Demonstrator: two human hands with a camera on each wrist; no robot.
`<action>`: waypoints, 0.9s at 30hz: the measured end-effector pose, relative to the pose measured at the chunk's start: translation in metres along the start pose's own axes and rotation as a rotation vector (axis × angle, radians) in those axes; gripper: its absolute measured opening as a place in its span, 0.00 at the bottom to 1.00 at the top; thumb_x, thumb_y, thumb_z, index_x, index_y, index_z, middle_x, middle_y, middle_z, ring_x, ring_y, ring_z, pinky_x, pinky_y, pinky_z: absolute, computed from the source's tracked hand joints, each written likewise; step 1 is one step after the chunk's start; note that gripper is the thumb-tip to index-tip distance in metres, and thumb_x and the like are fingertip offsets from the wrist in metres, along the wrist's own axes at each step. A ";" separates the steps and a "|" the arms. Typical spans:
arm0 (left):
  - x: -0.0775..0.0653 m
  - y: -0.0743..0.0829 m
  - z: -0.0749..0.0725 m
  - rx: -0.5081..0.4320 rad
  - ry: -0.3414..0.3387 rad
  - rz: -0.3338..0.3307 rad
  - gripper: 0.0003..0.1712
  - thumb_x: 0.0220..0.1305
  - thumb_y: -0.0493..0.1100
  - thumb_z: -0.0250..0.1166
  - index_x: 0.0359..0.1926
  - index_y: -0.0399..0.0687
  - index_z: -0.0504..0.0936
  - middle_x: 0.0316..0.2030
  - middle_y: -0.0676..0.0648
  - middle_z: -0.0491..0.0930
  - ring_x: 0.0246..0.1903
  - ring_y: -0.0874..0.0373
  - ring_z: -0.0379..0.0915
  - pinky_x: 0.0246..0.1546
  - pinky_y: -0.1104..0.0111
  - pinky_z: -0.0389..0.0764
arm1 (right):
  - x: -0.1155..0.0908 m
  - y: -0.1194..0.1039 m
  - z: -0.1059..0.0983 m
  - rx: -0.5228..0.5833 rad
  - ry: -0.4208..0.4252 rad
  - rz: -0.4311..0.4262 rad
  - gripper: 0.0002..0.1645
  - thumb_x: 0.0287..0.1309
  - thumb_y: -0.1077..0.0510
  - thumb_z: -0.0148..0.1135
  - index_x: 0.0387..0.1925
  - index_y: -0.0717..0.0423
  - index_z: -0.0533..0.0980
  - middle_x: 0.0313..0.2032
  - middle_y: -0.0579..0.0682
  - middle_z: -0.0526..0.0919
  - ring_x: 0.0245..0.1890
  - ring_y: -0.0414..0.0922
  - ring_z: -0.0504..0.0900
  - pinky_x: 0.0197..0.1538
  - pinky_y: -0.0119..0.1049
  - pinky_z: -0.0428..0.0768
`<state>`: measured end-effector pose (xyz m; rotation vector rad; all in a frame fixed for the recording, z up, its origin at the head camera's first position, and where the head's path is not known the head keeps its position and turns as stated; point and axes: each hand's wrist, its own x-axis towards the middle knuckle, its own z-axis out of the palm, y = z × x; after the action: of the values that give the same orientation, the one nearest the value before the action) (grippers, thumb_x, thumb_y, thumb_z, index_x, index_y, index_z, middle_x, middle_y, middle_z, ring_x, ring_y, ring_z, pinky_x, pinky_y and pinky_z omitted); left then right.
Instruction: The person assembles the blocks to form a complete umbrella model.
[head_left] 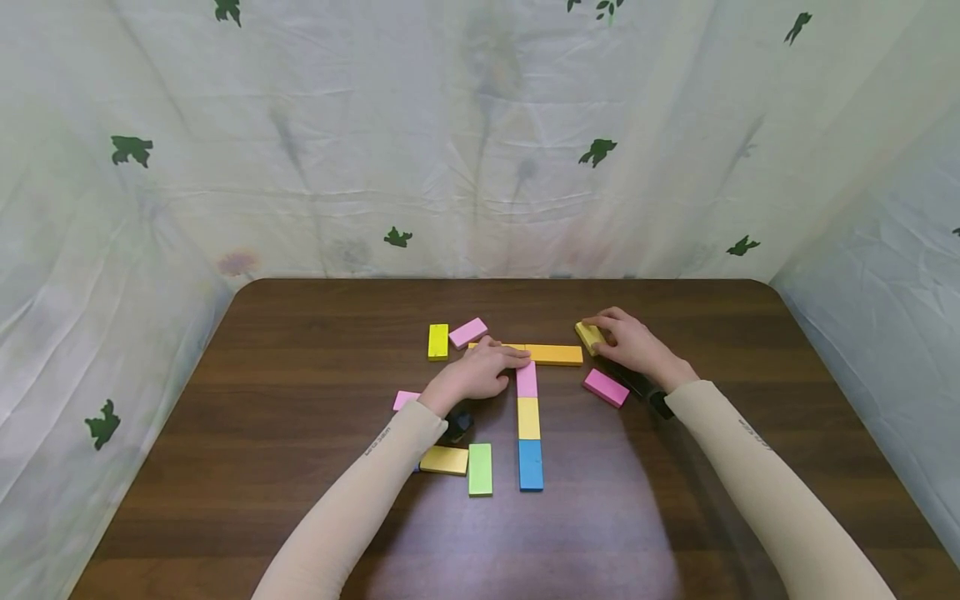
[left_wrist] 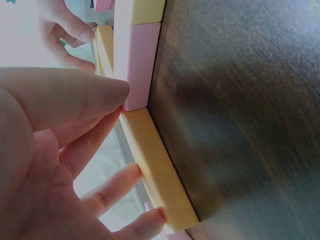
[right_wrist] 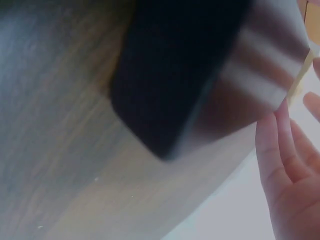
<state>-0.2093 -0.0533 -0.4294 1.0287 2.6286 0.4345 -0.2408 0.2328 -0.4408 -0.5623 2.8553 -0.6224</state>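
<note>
My left hand rests its fingers on the row of orange blocks and the pink block that meets it. In the left wrist view, a thumb and fingertip touch the corner of the pink block, while other fingertips lie along an orange block. To the right, my right hand holds a yellow block between thumb and fingers, just beyond the row's end. Below the pink block run a pale yellow block and a blue block in line.
A magenta block lies near my right hand. Bright yellow and pink blocks lie at the far left of the row. Closer are a green block and a tan-yellow block. A curtain hangs behind the wooden table.
</note>
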 end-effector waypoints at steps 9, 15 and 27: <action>0.000 0.000 0.000 -0.006 -0.003 -0.007 0.27 0.65 0.34 0.55 0.65 0.49 0.72 0.64 0.50 0.70 0.62 0.40 0.57 0.59 0.48 0.61 | 0.000 0.001 0.001 0.013 -0.037 -0.053 0.32 0.57 0.62 0.63 0.63 0.64 0.69 0.64 0.64 0.65 0.41 0.51 0.75 0.46 0.45 0.77; 0.000 0.000 0.000 -0.005 0.004 -0.002 0.27 0.64 0.34 0.55 0.64 0.49 0.73 0.64 0.50 0.70 0.62 0.40 0.58 0.58 0.48 0.63 | 0.000 0.001 0.003 0.017 -0.038 -0.046 0.32 0.57 0.61 0.64 0.63 0.64 0.69 0.61 0.63 0.66 0.43 0.52 0.75 0.48 0.46 0.78; 0.001 -0.001 0.000 -0.007 -0.009 -0.027 0.27 0.65 0.34 0.55 0.65 0.51 0.72 0.64 0.51 0.69 0.63 0.40 0.56 0.59 0.47 0.61 | -0.001 0.000 0.004 0.012 -0.035 -0.034 0.34 0.57 0.58 0.67 0.63 0.63 0.69 0.57 0.62 0.68 0.44 0.53 0.76 0.49 0.47 0.78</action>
<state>-0.2099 -0.0532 -0.4300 0.9899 2.6277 0.4310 -0.2391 0.2320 -0.4439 -0.6155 2.8129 -0.6293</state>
